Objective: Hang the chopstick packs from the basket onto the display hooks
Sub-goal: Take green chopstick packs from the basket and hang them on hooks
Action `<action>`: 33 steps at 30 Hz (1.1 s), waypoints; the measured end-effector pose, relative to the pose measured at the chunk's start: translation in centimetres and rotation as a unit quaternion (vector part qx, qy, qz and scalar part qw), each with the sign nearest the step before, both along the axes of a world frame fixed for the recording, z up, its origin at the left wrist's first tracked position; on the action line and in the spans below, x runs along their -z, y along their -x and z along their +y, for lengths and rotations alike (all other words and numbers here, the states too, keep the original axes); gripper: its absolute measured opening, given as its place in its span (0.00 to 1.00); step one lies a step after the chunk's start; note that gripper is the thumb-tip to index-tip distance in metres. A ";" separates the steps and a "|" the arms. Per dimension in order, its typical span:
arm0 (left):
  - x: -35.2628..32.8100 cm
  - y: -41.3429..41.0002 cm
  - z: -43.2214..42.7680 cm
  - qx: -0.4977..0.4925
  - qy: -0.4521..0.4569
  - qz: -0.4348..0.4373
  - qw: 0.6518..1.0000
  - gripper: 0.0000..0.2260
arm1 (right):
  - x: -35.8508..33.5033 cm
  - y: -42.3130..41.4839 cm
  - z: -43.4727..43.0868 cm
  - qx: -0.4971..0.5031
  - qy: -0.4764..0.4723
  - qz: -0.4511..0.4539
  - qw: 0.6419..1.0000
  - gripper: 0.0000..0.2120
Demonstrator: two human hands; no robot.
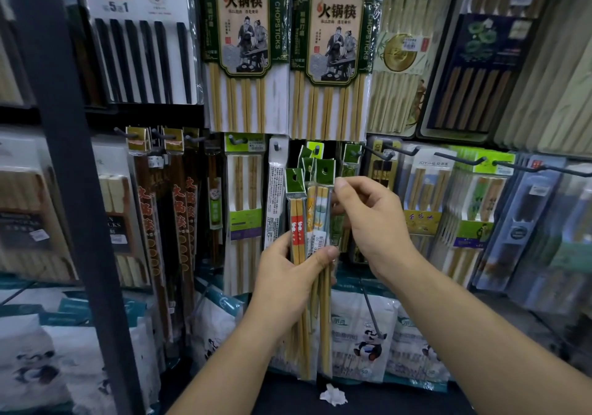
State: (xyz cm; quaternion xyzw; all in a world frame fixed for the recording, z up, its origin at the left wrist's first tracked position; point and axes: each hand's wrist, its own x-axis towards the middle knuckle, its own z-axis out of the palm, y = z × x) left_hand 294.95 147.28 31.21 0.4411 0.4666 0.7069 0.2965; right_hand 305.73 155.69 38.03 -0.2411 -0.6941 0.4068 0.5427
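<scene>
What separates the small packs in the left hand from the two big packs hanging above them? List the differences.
The small packs are narrow; the big packs are wide and hold many chopsticks. The small packs are gripped in the left hand; the big packs hang above, untouched. The small packs have plain green tops; the big packs carry labels with figures. Both hold pale chopsticks.

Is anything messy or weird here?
Yes: a crumpled white scrap lies on the dark surface at the bottom, like litter. One hung pack seems to face backwards, showing small print.
</scene>
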 end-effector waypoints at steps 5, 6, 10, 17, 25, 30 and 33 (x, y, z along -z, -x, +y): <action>0.1 -0.1 0.0 0.001 0.005 0.012 1.000 0.11 | -0.5 -0.4 -0.4 -0.014 0.007 -0.026 1.000 0.05; 0.1 -0.1 0.0 0.001 0.006 0.015 1.000 0.12 | -0.6 -0.5 -0.3 -0.015 0.006 -0.030 0.999 0.05; 0.3 -0.1 0.1 -0.013 0.002 0.002 1.000 0.15 | -1.0 -0.8 0.0 0.013 0.010 -0.010 1.000 0.07; 0.7 0.8 0.6 -0.014 -0.003 -0.043 0.999 0.13 | -2.4 -0.9 1.8 0.067 0.062 0.071 0.993 0.08; 0.8 0.7 0.5 0.007 0.002 -0.047 0.999 0.21 | -2.7 -0.3 1.8 0.074 0.095 0.092 0.988 0.16; 0.8 1.0 0.4 0.009 0.003 -0.044 0.999 0.16 | -2.9 0.2 2.0 0.092 0.088 0.091 0.988 0.18; 0.8 1.1 0.4 0.009 0.006 -0.035 0.999 0.14 | -2.9 0.4 1.9 0.102 0.092 0.083 0.987 0.18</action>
